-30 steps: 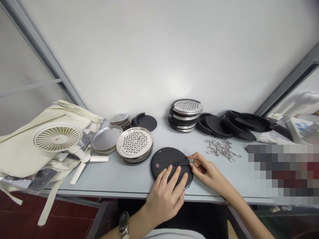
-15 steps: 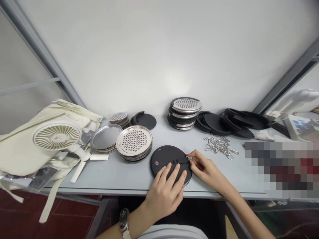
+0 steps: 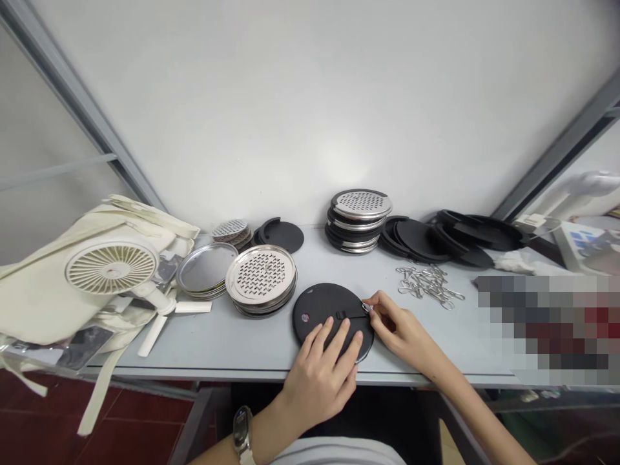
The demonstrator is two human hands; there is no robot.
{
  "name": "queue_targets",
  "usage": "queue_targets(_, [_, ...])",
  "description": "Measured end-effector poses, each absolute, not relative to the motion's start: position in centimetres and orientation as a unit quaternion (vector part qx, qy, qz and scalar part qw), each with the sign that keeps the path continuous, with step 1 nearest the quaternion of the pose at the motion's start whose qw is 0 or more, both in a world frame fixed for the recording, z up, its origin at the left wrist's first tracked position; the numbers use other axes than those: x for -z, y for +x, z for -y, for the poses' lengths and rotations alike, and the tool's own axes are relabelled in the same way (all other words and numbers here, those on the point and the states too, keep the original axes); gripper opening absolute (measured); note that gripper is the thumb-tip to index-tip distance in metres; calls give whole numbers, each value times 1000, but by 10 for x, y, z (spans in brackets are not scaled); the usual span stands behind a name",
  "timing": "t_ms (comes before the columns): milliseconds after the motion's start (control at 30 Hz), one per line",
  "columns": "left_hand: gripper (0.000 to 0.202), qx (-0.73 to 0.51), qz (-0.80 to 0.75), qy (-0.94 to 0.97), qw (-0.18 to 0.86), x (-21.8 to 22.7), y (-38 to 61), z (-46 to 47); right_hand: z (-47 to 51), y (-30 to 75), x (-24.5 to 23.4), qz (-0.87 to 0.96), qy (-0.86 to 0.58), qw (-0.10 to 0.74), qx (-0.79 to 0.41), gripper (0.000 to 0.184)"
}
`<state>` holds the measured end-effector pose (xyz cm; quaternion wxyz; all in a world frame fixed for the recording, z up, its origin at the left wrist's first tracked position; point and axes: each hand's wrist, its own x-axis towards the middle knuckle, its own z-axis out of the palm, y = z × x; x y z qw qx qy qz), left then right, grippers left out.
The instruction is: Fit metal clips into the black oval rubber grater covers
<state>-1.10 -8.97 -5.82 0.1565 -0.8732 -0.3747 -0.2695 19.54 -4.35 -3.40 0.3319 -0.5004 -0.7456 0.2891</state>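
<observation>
A round black disc (image 3: 317,300) lies on the table in front of me, with a small buckle-like fitting and a slit running to its right edge. My left hand (image 3: 324,361) rests on its near part, fingers stretched out and spread, pressing it flat. At the disc's right edge my right hand (image 3: 394,326) pinches a small metal wire clip (image 3: 367,307) between thumb and forefinger. The clip sits by the end of the slit; the fingertips partly hide it. Behind that hand lies a loose pile of similar wire clips (image 3: 429,284).
Left of the disc stand stacks of round metal grater plates (image 3: 261,274) and plain metal discs (image 3: 206,268). A stack of black-rimmed graters (image 3: 361,219) and several black discs (image 3: 421,239) stand by the wall. A white fan (image 3: 111,266) lies on a cream bag (image 3: 39,278) at left.
</observation>
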Motion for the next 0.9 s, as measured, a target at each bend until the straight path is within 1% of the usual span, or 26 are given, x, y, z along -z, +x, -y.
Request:
queue_targets(133, [50, 266, 375, -873, 160, 58, -11, 89, 42, 197, 35, 739, -503, 341, -290, 12])
queue_targets(367, [50, 267, 373, -874, 160, 59, -11, 89, 39, 200, 37, 726, -487, 366, -320, 14])
queue_targets(533, [50, 265, 370, -875, 163, 59, -11, 90, 38, 202, 38, 722, -491, 394, -287, 12])
queue_targets(800, [50, 268, 371, -874, 164, 60, -12, 89, 37, 203, 38, 739, -485, 384, -267, 11])
queue_targets(900, [50, 266, 370, -875, 165, 60, -11, 88, 37, 203, 38, 737, -486, 392, -259, 13])
